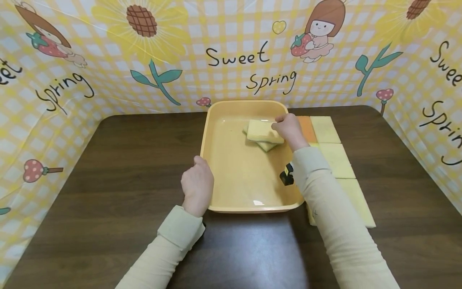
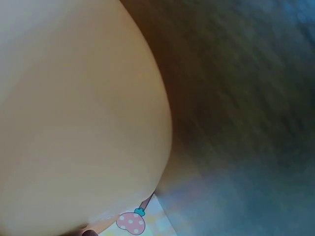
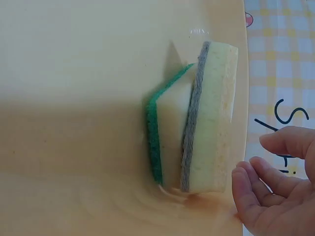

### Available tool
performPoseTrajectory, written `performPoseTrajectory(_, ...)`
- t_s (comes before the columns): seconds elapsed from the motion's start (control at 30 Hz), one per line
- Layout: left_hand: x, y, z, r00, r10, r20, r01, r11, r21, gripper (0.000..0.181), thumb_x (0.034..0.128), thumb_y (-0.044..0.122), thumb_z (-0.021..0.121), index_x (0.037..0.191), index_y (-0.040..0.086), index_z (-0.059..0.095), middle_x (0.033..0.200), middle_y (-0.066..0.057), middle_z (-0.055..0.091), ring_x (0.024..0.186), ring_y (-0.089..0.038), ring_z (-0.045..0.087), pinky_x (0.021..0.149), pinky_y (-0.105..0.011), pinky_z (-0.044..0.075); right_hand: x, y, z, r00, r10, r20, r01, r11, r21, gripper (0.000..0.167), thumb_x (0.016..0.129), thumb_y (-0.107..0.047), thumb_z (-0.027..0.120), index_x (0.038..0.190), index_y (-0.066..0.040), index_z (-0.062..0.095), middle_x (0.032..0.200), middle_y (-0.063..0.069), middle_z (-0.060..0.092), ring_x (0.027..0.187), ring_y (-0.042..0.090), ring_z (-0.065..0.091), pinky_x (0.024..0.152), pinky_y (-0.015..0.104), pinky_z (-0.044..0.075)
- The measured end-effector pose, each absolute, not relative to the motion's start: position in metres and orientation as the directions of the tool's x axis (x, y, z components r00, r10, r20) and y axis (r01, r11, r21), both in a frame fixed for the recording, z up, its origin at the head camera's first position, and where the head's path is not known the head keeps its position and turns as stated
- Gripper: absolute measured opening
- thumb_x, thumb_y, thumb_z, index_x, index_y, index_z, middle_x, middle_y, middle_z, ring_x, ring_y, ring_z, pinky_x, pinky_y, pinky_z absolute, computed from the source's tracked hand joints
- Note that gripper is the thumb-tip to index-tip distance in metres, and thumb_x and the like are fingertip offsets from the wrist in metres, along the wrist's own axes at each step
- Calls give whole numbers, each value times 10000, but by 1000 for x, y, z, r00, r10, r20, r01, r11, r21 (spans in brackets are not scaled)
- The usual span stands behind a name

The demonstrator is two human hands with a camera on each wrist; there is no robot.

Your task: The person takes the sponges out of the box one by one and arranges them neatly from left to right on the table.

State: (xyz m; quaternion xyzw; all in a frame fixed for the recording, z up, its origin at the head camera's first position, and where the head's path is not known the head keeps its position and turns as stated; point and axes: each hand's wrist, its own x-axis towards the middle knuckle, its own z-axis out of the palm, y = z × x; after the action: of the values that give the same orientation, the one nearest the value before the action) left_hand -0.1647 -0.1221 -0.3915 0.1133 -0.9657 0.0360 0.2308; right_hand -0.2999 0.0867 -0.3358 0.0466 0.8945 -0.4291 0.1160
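Note:
A light-yellow sponge (image 1: 262, 129) with a grey scouring layer (image 3: 195, 118) lies in the yellow basin (image 1: 238, 176), partly on top of another sponge (image 1: 267, 145). The lower one shows a green scouring layer (image 3: 154, 142) in the right wrist view. Beside the upper sponge's end, at the basin's right side, is my right hand (image 1: 290, 128); its thumb and bent fingers are apart with nothing between them. My left hand (image 1: 197, 186) is curled at the basin's left rim. Its fingertips are hidden, so whether they grip the rim does not show.
Several yellow sponges (image 1: 337, 160) lie in a row right of the basin, partly under my right arm, with an orange one (image 1: 306, 129) near the far end. A patterned cloth (image 1: 231, 60) stands behind the dark wooden table (image 1: 137, 160).

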Motion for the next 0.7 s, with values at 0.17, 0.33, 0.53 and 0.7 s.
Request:
performPoseTrajectory(0.17,-165,-121,-392,-865,-206,458,-239,971,-15,246,978,146,476,753,45,475,454,-62,546,442,-227,605,400,-322,453,-301,85,-340,-974,-26,-227,159,635,-756,486,906,-96,465,1373,35,449,1456,175,450,1035,262,474,907,350,417)
performPoseTrajectory(0.33,-165,-121,-392,-860,-205,467,-240,971,-16,242,976,144,477,754,47,476,451,-59,545,439,-227,603,397,-322,452,-303,84,-344,-977,-33,-211,130,693,-709,517,872,-71,458,1377,39,441,1452,179,453,887,231,448,791,297,396)
performPoseTrajectory(0.53,-165,-121,-392,-865,-200,461,-239,971,-26,237,979,138,468,761,47,478,452,-55,542,438,-224,601,395,-321,450,-305,82,-347,-970,-60,-235,119,729,-674,576,817,-38,482,1382,50,419,1283,186,566,672,161,359,651,259,342)
performPoseTrajectory(0.7,-164,-121,-390,-875,-199,442,-232,973,-20,232,982,133,461,771,40,481,463,-64,552,448,-226,607,404,-329,459,-308,82,-350,-969,-79,-235,98,749,-656,624,777,24,500,1392,60,399,995,165,620,480,84,236,512,224,284)
